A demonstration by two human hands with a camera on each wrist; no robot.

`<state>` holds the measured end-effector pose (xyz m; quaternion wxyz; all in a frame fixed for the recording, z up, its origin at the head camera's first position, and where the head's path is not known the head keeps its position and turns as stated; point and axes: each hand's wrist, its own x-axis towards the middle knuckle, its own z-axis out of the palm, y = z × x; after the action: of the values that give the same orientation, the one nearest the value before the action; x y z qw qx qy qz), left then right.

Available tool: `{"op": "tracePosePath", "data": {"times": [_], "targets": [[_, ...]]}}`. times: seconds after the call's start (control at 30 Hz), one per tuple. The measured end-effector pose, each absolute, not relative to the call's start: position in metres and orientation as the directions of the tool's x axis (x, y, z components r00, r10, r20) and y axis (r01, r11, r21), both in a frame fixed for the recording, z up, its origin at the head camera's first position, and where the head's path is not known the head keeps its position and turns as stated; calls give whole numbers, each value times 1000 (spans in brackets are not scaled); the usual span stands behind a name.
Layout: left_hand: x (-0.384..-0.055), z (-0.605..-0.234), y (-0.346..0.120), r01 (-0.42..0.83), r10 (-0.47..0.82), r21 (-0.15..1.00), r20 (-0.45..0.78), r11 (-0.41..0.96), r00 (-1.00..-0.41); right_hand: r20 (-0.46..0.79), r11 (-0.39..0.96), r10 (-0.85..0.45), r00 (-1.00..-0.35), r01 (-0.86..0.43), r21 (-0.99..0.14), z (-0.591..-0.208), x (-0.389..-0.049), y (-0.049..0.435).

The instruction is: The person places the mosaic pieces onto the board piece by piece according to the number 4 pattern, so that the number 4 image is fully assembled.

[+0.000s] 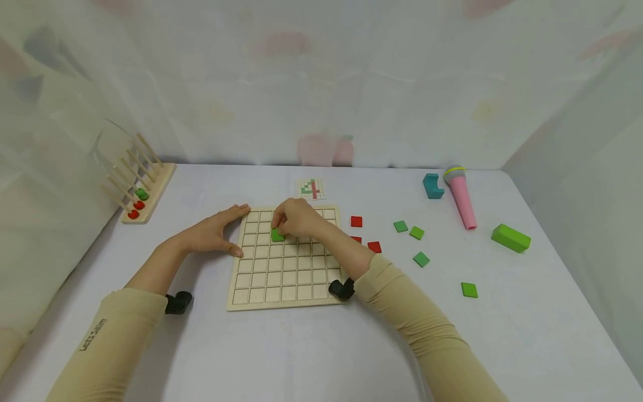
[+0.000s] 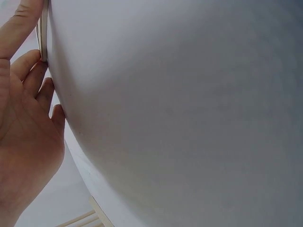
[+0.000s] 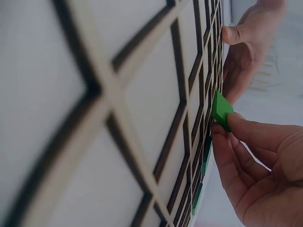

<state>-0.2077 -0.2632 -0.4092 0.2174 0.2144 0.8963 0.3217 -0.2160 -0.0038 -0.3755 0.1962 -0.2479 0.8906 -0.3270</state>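
Note:
A wooden grid board [image 1: 286,306] lies on the white table in the head view. My right hand [image 1: 297,218] is over its upper part and pinches a green square tile [image 1: 277,235] between thumb and fingers. The right wrist view shows this tile [image 3: 221,111] tilted against the grid. Beyond it, other green tiles [image 3: 197,198] sit at the board's far side, hidden by my hand in the head view. My left hand [image 1: 213,231] rests at the board's left edge, thumb and fingers spread; in the left wrist view its fingertips touch that edge.
Red tiles [image 1: 356,221] and several loose green tiles [image 1: 421,259] lie right of the board. A pattern card [image 1: 311,189] lies behind it. Far right are a teal block [image 1: 432,186], a pink toy microphone [image 1: 463,201] and a green block [image 1: 510,238]. A peg rack [image 1: 159,181] stands back left.

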Motion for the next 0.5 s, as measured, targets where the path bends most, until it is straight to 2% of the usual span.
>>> {"op": "tracePosePath", "data": {"times": [0.5], "targets": [[-208,-410,-264,253,527,664,-248,703,-813,-167,673,-579,-798,-352,-651,-376,-211,-4]]}}
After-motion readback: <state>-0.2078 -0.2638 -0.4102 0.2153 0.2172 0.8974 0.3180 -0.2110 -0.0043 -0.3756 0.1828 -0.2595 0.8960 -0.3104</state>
